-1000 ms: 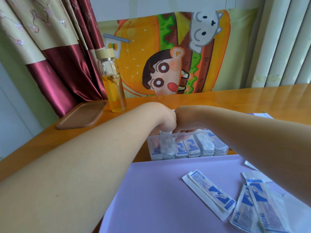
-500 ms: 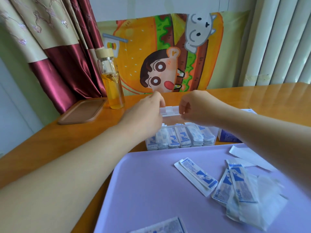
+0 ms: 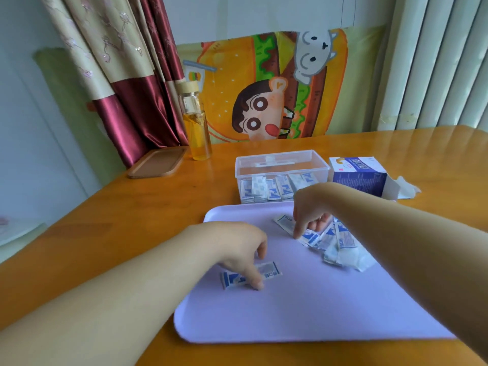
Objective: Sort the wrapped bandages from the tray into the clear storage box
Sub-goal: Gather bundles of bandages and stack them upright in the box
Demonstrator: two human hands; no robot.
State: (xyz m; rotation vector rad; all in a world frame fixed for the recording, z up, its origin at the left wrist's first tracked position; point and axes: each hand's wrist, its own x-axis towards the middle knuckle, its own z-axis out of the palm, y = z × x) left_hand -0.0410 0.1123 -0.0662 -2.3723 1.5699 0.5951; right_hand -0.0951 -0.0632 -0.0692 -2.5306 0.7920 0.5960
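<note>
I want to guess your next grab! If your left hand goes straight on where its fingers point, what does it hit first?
The lone bandage on the tray. The left hand points down at it, fingertips seemingly touching already, though depth is hard to judge.

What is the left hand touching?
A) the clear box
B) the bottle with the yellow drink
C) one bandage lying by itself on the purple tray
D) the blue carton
C: the left hand curls its fingers onto a lone bandage on the purple tray, apart from the pile that the right hand pinches at. The bottle, clear box and carton sit farther back, untouched.
</note>
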